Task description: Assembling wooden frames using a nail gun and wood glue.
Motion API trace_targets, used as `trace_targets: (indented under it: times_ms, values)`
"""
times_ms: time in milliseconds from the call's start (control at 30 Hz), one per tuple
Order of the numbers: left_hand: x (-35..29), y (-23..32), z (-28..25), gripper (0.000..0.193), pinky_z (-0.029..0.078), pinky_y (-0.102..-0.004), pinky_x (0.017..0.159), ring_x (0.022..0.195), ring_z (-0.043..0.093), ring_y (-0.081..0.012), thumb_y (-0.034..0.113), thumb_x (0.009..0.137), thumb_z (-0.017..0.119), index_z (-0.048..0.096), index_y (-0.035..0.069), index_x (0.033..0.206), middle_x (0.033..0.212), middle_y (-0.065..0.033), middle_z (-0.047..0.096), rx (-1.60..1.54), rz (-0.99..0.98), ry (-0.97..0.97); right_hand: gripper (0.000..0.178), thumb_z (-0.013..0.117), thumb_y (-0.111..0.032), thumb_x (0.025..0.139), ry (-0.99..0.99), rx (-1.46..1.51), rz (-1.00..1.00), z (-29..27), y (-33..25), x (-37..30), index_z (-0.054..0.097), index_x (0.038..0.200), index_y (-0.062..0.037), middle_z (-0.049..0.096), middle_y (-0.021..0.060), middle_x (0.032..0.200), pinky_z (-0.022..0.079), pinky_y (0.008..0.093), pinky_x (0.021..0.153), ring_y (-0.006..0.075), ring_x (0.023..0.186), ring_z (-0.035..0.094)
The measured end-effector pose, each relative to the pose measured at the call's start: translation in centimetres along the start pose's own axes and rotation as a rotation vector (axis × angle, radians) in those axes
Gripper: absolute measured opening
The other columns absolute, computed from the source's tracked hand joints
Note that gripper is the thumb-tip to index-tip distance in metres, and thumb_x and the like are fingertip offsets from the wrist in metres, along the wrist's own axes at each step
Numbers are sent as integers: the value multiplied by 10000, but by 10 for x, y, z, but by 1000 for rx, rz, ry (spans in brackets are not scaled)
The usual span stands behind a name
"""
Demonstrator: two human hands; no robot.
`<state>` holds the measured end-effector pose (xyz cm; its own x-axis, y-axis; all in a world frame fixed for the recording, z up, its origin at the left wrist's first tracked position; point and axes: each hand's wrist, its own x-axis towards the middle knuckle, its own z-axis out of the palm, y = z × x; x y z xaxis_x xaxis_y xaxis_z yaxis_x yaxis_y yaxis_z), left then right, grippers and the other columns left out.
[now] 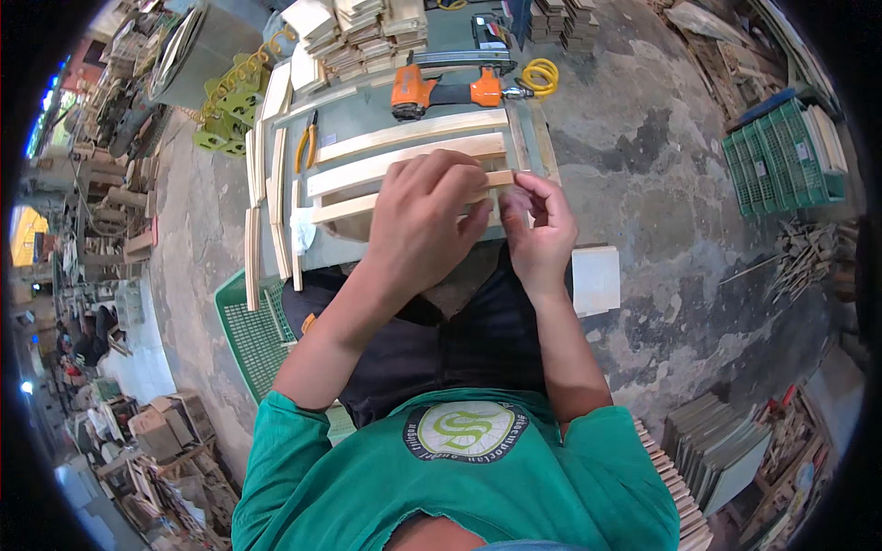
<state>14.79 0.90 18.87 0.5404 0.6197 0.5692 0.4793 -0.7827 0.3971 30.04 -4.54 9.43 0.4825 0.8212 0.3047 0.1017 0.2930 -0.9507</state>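
A narrow pale wooden slat (pixel 344 211) lies across the near side of the work table. My left hand (pixel 423 207) is closed over it, fingers curled around its right part and hiding its middle. At the slat's right end my right hand (pixel 540 225) is closed, with fingertips and thumb on the end. Just beyond, a wider slat (pixel 404 165) and another slat (pixel 413 135) lie roughly parallel. An orange and black nail gun (pixel 447 94) rests farther back on the table, joined to a yellow coiled hose (pixel 540 78). Orange-handled pliers (pixel 307 147) lie left of the slats.
Upright-running wood strips (pixel 277 197) line the table's left edge. Stacked wood pieces (pixel 367 37) fill its far end. A green plastic basket (pixel 253 326) stands by my left leg, and a green crate (pixel 781 156) sits on the floor at right. A white board (pixel 595 280) is beside my right forearm.
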Motion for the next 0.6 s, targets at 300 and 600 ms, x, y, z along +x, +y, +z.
trace_targets:
  times_ms: [300,600]
  values:
    - [17,-3,29,207,412,-348,746,851,645,-195,135,761,809,640,128,881,938,2,674,108,29,-83,330,757,75,835,23,-78,-287,4,15,7,655,1127,-38,708,146,1137,593,355,834,297,998,711]
    - [15,-2,30,227,400,-350,745,840,644,-202,103,725,818,638,120,862,932,1,675,105,32,-81,356,763,88,831,19,-114,-332,3,14,5,664,1143,-52,691,155,1143,585,355,801,295,983,701]
